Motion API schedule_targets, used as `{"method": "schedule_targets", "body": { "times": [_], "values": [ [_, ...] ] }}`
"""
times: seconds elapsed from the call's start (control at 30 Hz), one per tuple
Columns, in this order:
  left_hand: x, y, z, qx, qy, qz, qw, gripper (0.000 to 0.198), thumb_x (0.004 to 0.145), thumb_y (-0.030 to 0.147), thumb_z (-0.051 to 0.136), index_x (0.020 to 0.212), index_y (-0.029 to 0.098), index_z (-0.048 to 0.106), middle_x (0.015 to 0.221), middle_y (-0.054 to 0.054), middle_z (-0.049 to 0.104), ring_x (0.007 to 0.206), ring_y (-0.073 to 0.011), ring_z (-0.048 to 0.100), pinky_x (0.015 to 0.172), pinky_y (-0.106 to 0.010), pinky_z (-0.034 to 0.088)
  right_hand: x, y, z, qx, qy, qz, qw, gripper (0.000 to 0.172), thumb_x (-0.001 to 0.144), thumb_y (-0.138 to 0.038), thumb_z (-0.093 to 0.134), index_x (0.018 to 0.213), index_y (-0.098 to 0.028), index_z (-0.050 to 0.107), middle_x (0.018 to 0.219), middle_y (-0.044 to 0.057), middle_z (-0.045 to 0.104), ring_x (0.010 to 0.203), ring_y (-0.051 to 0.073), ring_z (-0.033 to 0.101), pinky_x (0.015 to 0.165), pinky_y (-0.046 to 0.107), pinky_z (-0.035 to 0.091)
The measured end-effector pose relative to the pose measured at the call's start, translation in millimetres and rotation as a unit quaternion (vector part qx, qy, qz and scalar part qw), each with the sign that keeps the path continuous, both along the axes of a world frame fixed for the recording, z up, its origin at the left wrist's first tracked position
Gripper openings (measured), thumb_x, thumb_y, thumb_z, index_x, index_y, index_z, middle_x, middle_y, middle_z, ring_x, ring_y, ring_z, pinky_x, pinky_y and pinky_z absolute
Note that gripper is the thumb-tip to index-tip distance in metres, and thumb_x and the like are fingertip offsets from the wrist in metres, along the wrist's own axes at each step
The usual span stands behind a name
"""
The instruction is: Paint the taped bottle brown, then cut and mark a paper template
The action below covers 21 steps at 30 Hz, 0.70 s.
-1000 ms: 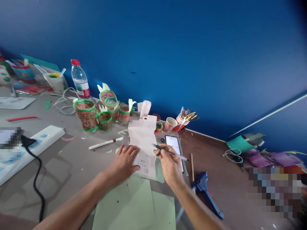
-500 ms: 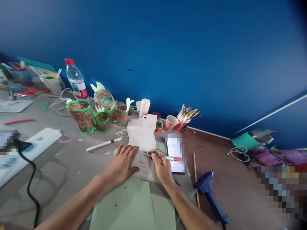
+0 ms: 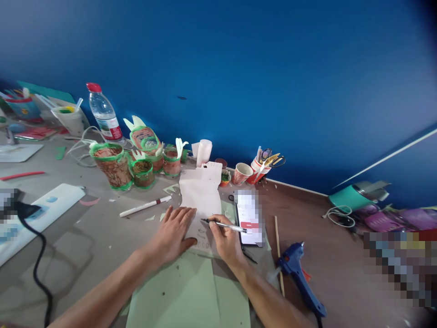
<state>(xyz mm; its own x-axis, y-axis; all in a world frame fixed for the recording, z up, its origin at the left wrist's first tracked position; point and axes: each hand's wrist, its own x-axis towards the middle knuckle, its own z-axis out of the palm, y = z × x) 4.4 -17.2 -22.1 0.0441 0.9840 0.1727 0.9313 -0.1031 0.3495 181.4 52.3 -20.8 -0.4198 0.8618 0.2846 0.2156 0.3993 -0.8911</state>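
A white paper (image 3: 202,193) with a few pen marks near its lower end lies in the middle of the table. My left hand (image 3: 174,232) rests flat on the paper's left edge, fingers spread, holding nothing. Pinched in my right hand (image 3: 223,239) is a pen (image 3: 232,226) with a dark tip, which points left over the paper. Below both hands lie light green sheets (image 3: 184,291). A phone (image 3: 248,218) with a lit screen is just right of my right hand.
Brown and green decorated pots (image 3: 111,166) and a water bottle (image 3: 104,114) stand at the back left. A white marker (image 3: 145,206) lies left of the paper. To the right are a wooden stick (image 3: 279,255), a blue glue gun (image 3: 300,278) and a cup with scissors (image 3: 258,171).
My right hand and the pen have shifted slightly left over the paper. The view has turned a little, and my left hand stays on the paper.
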Motion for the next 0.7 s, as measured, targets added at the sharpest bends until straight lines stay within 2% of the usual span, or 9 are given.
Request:
{"method": "schedule_targets", "body": {
  "times": [0.13, 0.33, 0.7],
  "values": [
    [0.6, -0.1, 2.5, -0.01, 0.0, 0.0, 1.0, 0.066, 0.079, 0.033, 0.062, 0.138, 0.017, 0.037, 0.135, -0.014, 0.052, 0.128, -0.0313, 0.041, 0.112, -0.052, 0.018, -0.3, 0.8, 0.0, 0.035, -0.016, 0.007, 0.999, 0.015, 0.088, -0.024, 0.051, 0.09, -0.019, 0.065, 0.089, 0.007, 0.069, 0.083, 0.02, 0.064, 0.075, 0.03, 0.05],
    [1.0, -0.3, 2.8, -0.004, 0.002, 0.001, 1.0, 0.065, 0.079, 0.033, 0.06, 0.138, 0.019, 0.037, 0.135, -0.014, 0.052, 0.128, -0.031, 0.042, 0.112, -0.052, 0.018, -0.2, 1.0, 0.8, 0.066, -0.032, 0.009, 0.997, 0.016, 0.088, -0.022, 0.05, 0.091, -0.02, 0.066, 0.09, 0.007, 0.07, 0.085, 0.021, 0.064, 0.077, 0.032, 0.051],
    [0.6, -0.8, 4.3, -0.015, -0.008, -0.003, 1.0, 0.065, 0.079, 0.031, 0.06, 0.138, 0.017, 0.037, 0.135, -0.014, 0.052, 0.129, -0.0314, 0.041, 0.112, -0.053, 0.017, -1.0, 1.7, -3.1, 0.055, -0.033, 0.005, 0.998, 0.016, 0.088, -0.023, 0.051, 0.091, -0.021, 0.067, 0.09, 0.007, 0.07, 0.086, 0.021, 0.065, 0.08, 0.033, 0.05]
  ]
}}
